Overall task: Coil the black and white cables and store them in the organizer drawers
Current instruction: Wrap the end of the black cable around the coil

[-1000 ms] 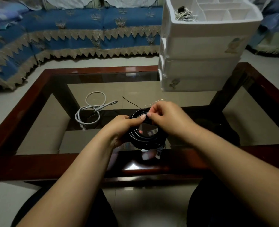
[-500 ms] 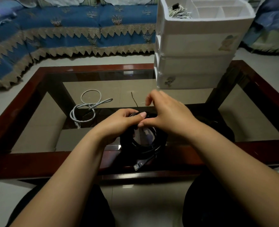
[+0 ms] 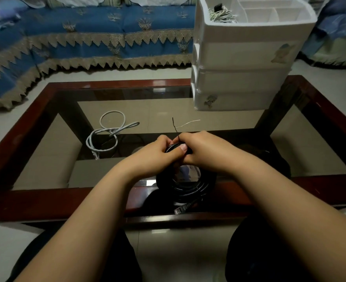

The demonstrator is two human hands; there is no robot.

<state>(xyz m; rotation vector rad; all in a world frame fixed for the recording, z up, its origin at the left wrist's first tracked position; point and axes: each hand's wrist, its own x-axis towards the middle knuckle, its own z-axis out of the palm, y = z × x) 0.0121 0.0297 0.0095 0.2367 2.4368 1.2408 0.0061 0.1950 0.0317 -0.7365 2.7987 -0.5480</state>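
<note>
2 hands, left (image 3: 156, 154) and right (image 3: 203, 152), pinch the black cable coil (image 3: 185, 185) at its top; looks springy and light, so grip across all loops.

1 head-worn wide-angle camera looks forward and down, close above the left hand (image 3: 155, 154) and right hand (image 3: 203, 151), the bench (image 3: 36, 202) stretching beyond them toward a sofa (image 3: 86, 37).

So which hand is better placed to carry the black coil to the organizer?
Right hand: the organizer stands on its side of the table, and it already grips the black cable coil.
</note>
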